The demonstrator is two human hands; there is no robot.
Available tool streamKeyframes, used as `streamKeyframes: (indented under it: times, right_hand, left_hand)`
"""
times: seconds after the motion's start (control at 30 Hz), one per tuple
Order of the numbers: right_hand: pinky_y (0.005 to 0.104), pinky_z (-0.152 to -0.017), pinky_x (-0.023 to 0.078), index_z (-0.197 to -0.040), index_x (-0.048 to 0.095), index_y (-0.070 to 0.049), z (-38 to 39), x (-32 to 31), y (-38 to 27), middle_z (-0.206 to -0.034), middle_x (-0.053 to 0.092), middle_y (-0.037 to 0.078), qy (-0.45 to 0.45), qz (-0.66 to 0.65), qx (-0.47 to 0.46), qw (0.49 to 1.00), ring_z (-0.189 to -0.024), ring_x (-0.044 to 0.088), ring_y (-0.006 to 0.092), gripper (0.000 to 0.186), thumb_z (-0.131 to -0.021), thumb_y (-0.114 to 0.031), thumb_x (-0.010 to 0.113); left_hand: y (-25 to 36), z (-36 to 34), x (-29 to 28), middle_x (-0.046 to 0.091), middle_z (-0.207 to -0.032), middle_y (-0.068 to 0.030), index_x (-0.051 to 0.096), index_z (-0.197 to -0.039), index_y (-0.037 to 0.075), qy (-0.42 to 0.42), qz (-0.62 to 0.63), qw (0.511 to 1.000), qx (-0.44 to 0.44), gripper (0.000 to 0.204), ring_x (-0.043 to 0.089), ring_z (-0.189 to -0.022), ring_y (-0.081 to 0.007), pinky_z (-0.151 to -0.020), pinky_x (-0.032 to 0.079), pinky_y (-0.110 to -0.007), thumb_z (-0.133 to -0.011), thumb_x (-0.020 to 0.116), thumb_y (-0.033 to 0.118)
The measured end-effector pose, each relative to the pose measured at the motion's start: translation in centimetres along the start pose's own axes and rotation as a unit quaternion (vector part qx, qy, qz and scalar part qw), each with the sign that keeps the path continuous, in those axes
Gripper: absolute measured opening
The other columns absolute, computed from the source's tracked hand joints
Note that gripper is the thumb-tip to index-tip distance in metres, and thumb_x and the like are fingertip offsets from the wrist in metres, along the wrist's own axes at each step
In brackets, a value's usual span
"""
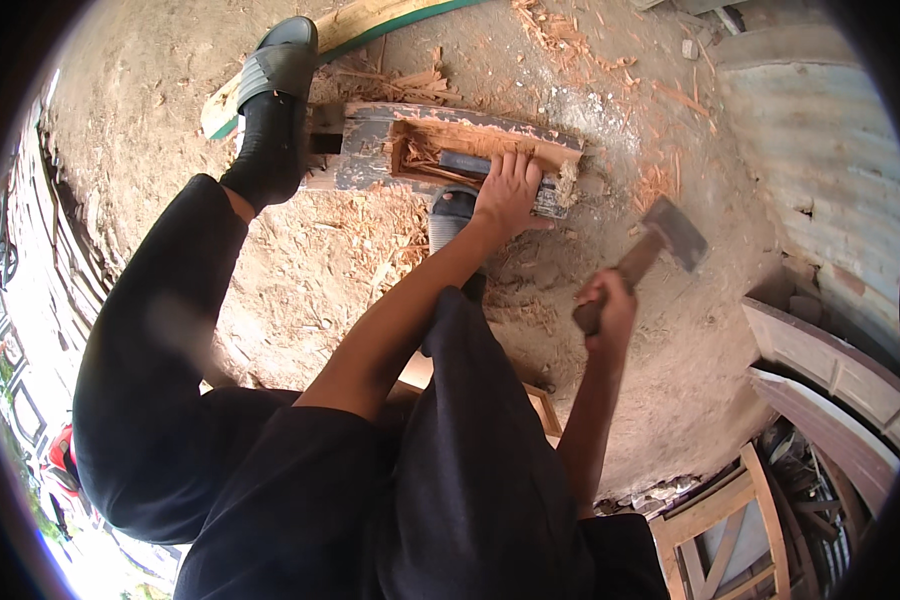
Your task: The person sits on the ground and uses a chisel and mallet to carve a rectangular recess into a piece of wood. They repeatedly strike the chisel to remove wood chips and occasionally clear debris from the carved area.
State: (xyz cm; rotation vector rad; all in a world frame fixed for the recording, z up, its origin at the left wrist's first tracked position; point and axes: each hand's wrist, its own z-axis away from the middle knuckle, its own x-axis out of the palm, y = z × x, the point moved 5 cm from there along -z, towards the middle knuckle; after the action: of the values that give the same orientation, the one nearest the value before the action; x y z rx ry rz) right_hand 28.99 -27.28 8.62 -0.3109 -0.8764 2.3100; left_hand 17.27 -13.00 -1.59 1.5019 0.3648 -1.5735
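A worn wooden beam [365,150] with flaking grey paint lies on the dirt ground. A long rectangular recess [420,142] is cut into it, showing raw reddish wood and loose chips. My left hand [511,190] rests at the recess's right part, fingers bent over a dark flat bar [464,162] that looks like a chisel; its far end is hidden under the hand. To the right, apart from the beam, my right hand [610,303] grips the wooden handle of a hammer [676,233] with a broad, dark metal head. The hammer is raised and slightly blurred.
My left sandalled foot [278,75] is at the beam's left end; another sandal [452,212] shows beside its near edge. Wood shavings [395,240] litter the ground. A green-edged plank [370,25] lies beyond. Corrugated sheet [830,150], boards [830,350] and a wooden frame [715,515] stand right.
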Motion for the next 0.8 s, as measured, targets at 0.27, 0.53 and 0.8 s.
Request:
streamKeyframes:
  times: [0.27,0.53,0.8]
  right_hand:
    - [0.0257,-0.045,0.040,-0.082,0.052,-0.004,0.7,0.3,1.4,-0.063,0.048,0.002,-0.058,0.031,0.106,0.992,-0.051,0.048,0.0107,0.015,-0.082,-0.015,0.062]
    - [0.0230,-0.049,0.036,-0.080,0.049,-0.009,-0.4,-5.7,-4.3,-0.061,0.043,-0.001,0.057,-0.065,-0.005,0.996,-0.053,0.044,0.0106,0.015,-0.084,-0.018,0.060]
    - [0.0225,-0.048,0.037,-0.087,0.049,-0.009,1.2,-6.5,-3.9,-0.070,0.047,0.000,0.048,-0.051,0.018,0.997,-0.054,0.044,0.0083,0.015,-0.084,-0.016,0.061]
  left_hand:
    - [-1.2,0.3,-0.1,0.046,-0.116,-0.0149,0.037,-0.129,-0.005,-0.048,-0.054,0.997,-0.036,0.095,0.042,-0.110,-0.0285,-0.098,0.032,-0.040,-0.068,0.070,0.060]
    - [-1.2,-0.3,-0.9,0.049,-0.110,-0.0154,0.044,-0.109,-0.002,-0.042,0.044,0.997,-0.037,0.072,0.046,-0.109,-0.0289,-0.096,0.036,-0.038,-0.067,0.076,0.047]
    - [-0.2,-0.4,0.6,0.050,-0.104,-0.0160,0.045,-0.105,-0.001,0.020,0.062,0.997,0.038,0.067,0.048,-0.107,-0.0297,-0.095,0.038,-0.038,-0.064,0.078,0.041]
